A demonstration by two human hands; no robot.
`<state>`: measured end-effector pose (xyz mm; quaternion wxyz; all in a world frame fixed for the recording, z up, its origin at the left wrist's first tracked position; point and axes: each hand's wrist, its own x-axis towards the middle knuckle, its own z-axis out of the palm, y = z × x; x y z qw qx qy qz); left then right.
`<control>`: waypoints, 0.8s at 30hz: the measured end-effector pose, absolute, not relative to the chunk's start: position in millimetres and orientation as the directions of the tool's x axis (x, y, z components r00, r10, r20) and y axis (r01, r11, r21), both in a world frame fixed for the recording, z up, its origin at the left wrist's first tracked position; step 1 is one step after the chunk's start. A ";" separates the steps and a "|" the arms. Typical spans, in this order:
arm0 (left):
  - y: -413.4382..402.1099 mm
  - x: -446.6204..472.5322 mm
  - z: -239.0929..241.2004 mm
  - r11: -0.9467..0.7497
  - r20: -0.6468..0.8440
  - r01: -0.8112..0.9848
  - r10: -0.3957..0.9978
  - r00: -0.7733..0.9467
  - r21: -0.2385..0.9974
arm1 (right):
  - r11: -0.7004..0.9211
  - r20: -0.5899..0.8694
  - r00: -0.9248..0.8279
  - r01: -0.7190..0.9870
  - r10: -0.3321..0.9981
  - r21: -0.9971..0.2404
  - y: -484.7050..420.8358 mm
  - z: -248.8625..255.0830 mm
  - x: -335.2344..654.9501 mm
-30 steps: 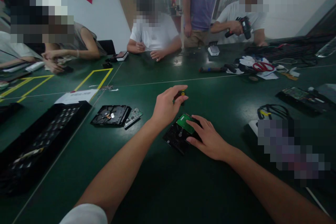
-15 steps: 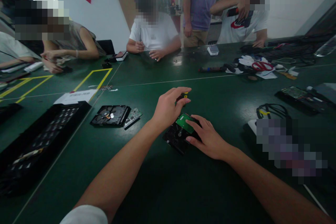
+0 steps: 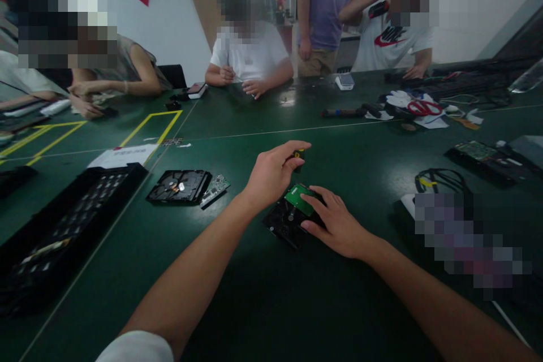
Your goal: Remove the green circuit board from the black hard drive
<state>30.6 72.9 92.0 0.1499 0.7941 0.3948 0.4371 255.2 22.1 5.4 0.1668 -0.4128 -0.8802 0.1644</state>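
Observation:
A black hard drive (image 3: 282, 225) lies on the green table in front of me, with a green circuit board (image 3: 296, 197) on its upper face. My left hand (image 3: 271, 172) is raised over the drive's far left side, its thumb and fingers closed round an upright screwdriver (image 3: 299, 154) with a black and yellow handle. The screwdriver's tip is hidden behind that hand. My right hand (image 3: 335, 220) grips the drive from the right, index finger on the board and thumb near the drive's front side. Some of its other fingertips are hidden.
Left of my arms lie another hard drive (image 3: 180, 186), a loose circuit board (image 3: 215, 190) and a long black tray (image 3: 80, 220). Right are a coiled black cable (image 3: 441, 178) and a device with a green board (image 3: 477, 153). Several people sit or stand across the table (image 3: 237, 130).
The screwdriver's handle has turned slightly in my left hand, and its fingers have shifted a little. My right hand and the drive stay in place.

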 end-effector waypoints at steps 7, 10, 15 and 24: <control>73.3 32.4 90.0 -0.627 0.612 0.577 0.748 0.257 0.524 | 0.601 0.141 -0.606 0.677 0.783 -0.425 22.3 5.4 255.0; 74.1 31.8 88.8 -0.617 0.623 0.602 0.745 0.238 0.507 | 0.597 0.140 -0.603 0.680 0.786 -0.426 22.1 5.6 255.5; 72.6 31.9 91.0 -0.635 0.618 0.572 0.741 0.262 0.519 | 0.597 0.140 -0.604 0.675 0.785 -0.434 22.0 5.1 256.0; 68.2 34.4 96.4 -0.674 0.582 0.511 0.731 0.356 0.534 | 0.587 0.123 -0.598 0.690 0.792 -0.423 22.1 5.4 255.0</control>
